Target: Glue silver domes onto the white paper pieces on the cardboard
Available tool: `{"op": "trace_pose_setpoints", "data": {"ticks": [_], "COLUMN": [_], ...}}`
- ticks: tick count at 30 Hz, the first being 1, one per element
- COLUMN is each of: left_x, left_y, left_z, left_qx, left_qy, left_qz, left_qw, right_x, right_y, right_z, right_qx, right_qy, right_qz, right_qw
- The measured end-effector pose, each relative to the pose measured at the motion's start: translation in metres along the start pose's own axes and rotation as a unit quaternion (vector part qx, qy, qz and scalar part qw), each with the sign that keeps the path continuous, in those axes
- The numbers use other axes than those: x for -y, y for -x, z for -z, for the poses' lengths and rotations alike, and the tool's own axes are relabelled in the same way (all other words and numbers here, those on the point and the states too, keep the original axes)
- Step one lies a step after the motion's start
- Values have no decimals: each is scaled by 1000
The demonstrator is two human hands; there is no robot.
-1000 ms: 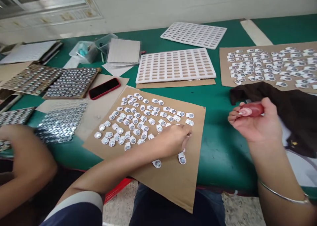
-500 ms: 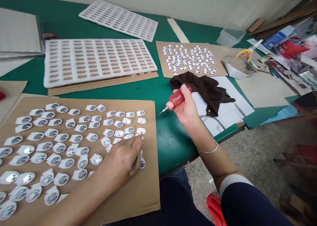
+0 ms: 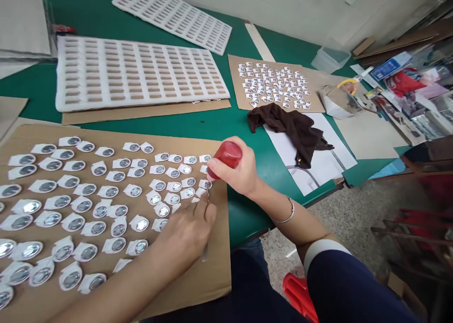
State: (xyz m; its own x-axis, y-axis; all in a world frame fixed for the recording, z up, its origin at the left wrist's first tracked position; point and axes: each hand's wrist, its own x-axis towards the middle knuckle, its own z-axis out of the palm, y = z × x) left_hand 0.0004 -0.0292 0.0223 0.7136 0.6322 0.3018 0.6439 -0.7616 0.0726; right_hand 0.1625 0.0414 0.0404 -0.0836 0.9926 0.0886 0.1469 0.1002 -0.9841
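Observation:
My right hand is wrapped round a red squeeze bottle, tilted nozzle-down over the right side of a brown cardboard sheet. The fine needle tip seen earlier is hidden now. Just below it, my left hand is closed on slim metal tweezers, mostly covered by the fingers. Both hands meet at a small white tabbed piece with a shiny round disc. Rows of similar pieces cover the cardboard, some hidden under my left hand and forearm.
White slotted foam trays lie behind on the green table. Farther right are another cardboard sheet with similar pieces, a brown cloth on white paper, a clear plastic box and yellow-handled scissors.
My right hand has brought the red bottle left and down from beside the cardboard to the piece at my left fingertips. My left hand stays near the same piece; the view has shifted slightly.

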Motion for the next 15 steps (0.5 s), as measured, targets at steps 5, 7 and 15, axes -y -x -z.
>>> {"op": "trace_pose_setpoints", "data": {"ticks": [5,7,15], "left_x": [-2,-2,-2], "left_y": [3,4,0], "left_z": [-6,-7,-1], "left_qx": [2,11,10], "left_qy": [-24,-18,-47], "left_qz": [-6,-4,-9], "left_qw": [1000,1000,999], "right_x": [-16,-19,-25], "right_y": [-1,-2,-2], "right_z": [-1,-2,-2], "right_qx": [-4,-5,16], "right_qy": [103,126,147], "right_qz": [87,112,120], "right_qw": [991,986,982]}}
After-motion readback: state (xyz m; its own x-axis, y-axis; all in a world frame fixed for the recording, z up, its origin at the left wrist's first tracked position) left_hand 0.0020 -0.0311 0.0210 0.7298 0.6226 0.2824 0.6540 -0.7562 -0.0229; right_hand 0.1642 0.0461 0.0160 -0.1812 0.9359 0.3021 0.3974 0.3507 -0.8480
